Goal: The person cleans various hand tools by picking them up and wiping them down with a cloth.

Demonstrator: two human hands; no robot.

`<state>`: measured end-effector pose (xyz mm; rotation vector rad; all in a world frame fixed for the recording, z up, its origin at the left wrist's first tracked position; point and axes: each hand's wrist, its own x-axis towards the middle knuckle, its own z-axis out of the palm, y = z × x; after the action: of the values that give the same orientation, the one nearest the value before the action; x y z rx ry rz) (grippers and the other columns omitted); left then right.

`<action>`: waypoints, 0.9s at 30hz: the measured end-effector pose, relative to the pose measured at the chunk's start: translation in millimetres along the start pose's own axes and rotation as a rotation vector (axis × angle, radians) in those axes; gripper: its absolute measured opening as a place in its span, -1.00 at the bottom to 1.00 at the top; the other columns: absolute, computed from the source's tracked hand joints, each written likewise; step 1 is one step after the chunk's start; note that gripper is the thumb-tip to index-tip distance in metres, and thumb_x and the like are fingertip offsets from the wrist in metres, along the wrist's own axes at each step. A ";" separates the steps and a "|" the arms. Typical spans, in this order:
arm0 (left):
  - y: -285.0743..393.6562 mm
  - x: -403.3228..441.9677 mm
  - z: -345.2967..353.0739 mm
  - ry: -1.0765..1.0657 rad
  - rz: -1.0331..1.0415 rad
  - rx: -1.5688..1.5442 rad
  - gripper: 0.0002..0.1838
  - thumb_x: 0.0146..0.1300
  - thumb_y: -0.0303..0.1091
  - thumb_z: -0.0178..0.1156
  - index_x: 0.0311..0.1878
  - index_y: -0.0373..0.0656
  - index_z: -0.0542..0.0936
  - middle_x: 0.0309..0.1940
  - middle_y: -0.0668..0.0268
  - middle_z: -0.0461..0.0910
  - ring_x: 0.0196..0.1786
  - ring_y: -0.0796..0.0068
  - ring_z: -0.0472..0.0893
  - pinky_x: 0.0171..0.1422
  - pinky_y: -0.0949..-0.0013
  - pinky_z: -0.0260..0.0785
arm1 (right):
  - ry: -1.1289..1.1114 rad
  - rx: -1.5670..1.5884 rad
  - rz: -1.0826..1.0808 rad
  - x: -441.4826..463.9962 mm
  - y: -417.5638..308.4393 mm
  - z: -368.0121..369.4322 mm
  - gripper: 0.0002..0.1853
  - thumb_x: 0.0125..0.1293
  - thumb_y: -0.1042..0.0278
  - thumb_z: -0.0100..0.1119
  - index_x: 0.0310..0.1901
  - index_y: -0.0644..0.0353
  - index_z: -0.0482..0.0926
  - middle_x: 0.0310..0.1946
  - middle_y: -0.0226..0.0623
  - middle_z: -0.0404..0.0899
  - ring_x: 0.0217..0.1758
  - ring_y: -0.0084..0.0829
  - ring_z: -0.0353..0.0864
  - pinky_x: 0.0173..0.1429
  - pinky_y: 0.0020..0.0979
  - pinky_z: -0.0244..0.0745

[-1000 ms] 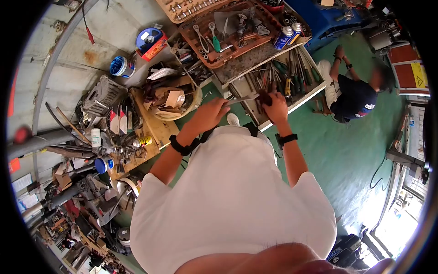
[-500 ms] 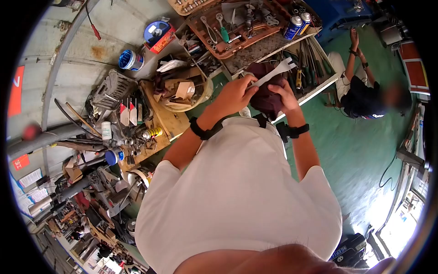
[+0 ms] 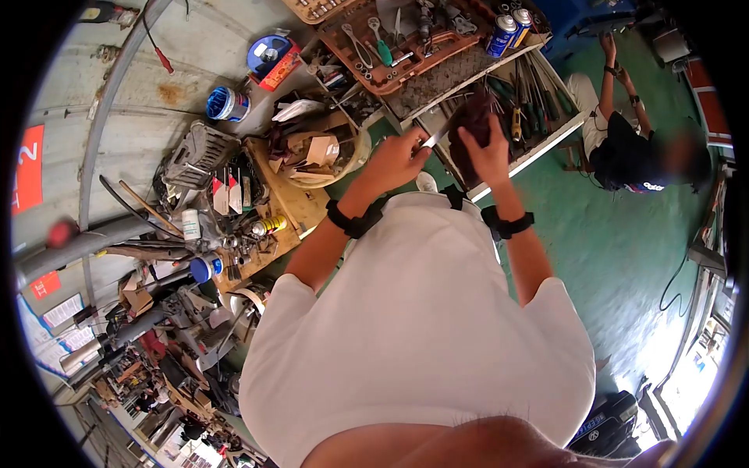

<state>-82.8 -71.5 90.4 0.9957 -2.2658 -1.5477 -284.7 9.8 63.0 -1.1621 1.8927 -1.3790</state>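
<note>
My left hand [image 3: 396, 162] is closed around one end of a flat silver open-end wrench [image 3: 440, 137]. A dark maroon cloth [image 3: 461, 162] covers the rest of the wrench, including its forked end. My right hand [image 3: 488, 153] grips this cloth around the tool, thumb on the near side. Both hands are in front of my waist, close to an open drawer [image 3: 544, 144] of screwdrivers and other long-handled tools.
Above the drawer, an orange-brown tool case [image 3: 377, 87] holds ratchets and sockets, with two blue spray cans [image 3: 502, 36] beside it. A bin of cardboard scraps [image 3: 360, 156] stands left of my hands. At the right sits another person [image 3: 624, 148] on a low stool.
The cloth has moved up over the wrench's forked end, which was bare before. My right hand now wraps the cloth around the tool. The view has shifted slightly.
</note>
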 end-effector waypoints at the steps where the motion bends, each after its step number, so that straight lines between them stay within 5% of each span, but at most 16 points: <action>1: 2.8 1.0 1.2 0.020 -0.038 -0.037 -0.78 0.44 -0.31 0.14 -0.03 -0.27 0.45 -0.54 0.25 0.60 -0.61 0.47 0.59 -0.50 0.39 0.38 | 0.057 -0.136 -0.211 -1.8 7.6 9.2 -0.49 0.18 0.40 0.37 0.20 0.14 0.52 -0.15 -0.08 0.62 -0.14 -0.11 0.66 -0.09 -0.31 0.58; 5: -16.5 1.9 8.1 0.028 -0.013 -0.029 -0.79 0.44 -0.31 0.12 -0.06 -0.27 0.46 -0.55 0.24 0.58 -0.62 0.47 0.56 -0.51 0.37 0.36 | -0.112 -0.539 -0.383 -11.1 8.3 3.9 -0.30 0.06 0.40 0.37 0.31 -0.25 0.49 -0.09 -0.13 0.53 -0.03 -0.03 0.59 0.00 -0.11 0.59; 8: -24.9 -1.9 2.8 0.036 0.068 0.036 -0.78 0.44 -0.29 0.13 -0.08 -0.28 0.46 -0.55 0.25 0.58 -0.63 0.50 0.53 -0.51 0.38 0.35 | -0.103 -0.627 -0.364 -12.1 41.2 -4.2 -0.37 0.06 0.36 0.37 0.25 -0.21 0.55 -0.11 -0.15 0.55 -0.02 -0.07 0.60 -0.03 -0.15 0.61; 12: -17.9 -14.8 -9.6 -0.032 -0.085 -0.015 -0.74 0.43 -0.26 0.16 0.00 -0.28 0.51 -0.53 0.28 0.59 -0.62 0.56 0.50 -0.51 0.40 0.32 | -0.100 -0.761 0.011 -5.6 94.4 -38.2 -0.54 0.13 0.29 0.35 0.12 -0.03 0.60 0.03 -0.13 0.61 0.01 -0.02 0.63 0.02 -0.09 0.61; 18: -56.5 1.3 -5.7 -0.077 -0.166 0.022 -0.70 0.43 -0.22 0.17 0.00 -0.29 0.59 -0.56 0.30 0.57 -0.63 0.60 0.48 -0.52 0.42 0.30 | -0.132 -0.624 0.064 -29.0 69.9 -34.3 -0.31 0.24 -0.01 0.30 0.41 -0.16 0.33 -0.22 -0.08 0.69 -0.18 0.04 0.69 -0.08 -0.03 0.61; 20: -62.2 12.8 0.4 -0.127 -0.208 0.002 -0.69 0.43 -0.20 0.18 -0.02 -0.31 0.60 -0.57 0.31 0.56 -0.63 0.60 0.48 -0.53 0.43 0.29 | -0.393 -0.728 -0.046 -35.6 66.7 -21.6 -0.22 0.25 -0.11 0.28 0.48 -0.28 0.20 -0.26 -0.09 0.69 -0.26 0.03 0.69 -0.14 -0.05 0.62; 25: -67.9 38.1 14.0 -0.302 -0.371 -0.150 -0.66 0.40 -0.16 0.21 -0.11 -0.32 0.66 -0.62 0.39 0.51 -0.60 0.60 0.47 -0.55 0.46 0.24 | -0.306 -0.828 -0.279 -43.0 95.9 10.2 -0.61 0.28 -0.01 0.27 0.13 -0.23 0.60 -0.42 -0.29 0.60 -0.39 -0.19 0.70 -0.39 -0.19 0.59; 27: -73.0 41.5 20.4 -0.305 -0.403 -0.165 -0.66 0.40 -0.16 0.20 -0.13 -0.31 0.68 -0.62 0.40 0.50 -0.59 0.60 0.47 -0.54 0.46 0.24 | -0.314 -0.853 -0.276 -42.9 103.5 14.4 -0.64 0.28 0.00 0.27 0.09 -0.21 0.61 -0.42 -0.29 0.61 -0.38 -0.18 0.70 -0.39 -0.18 0.60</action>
<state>-94.8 -98.7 9.2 1.3039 -2.1645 -2.1450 -286.5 51.6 -41.9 -1.9545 2.1791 -0.4029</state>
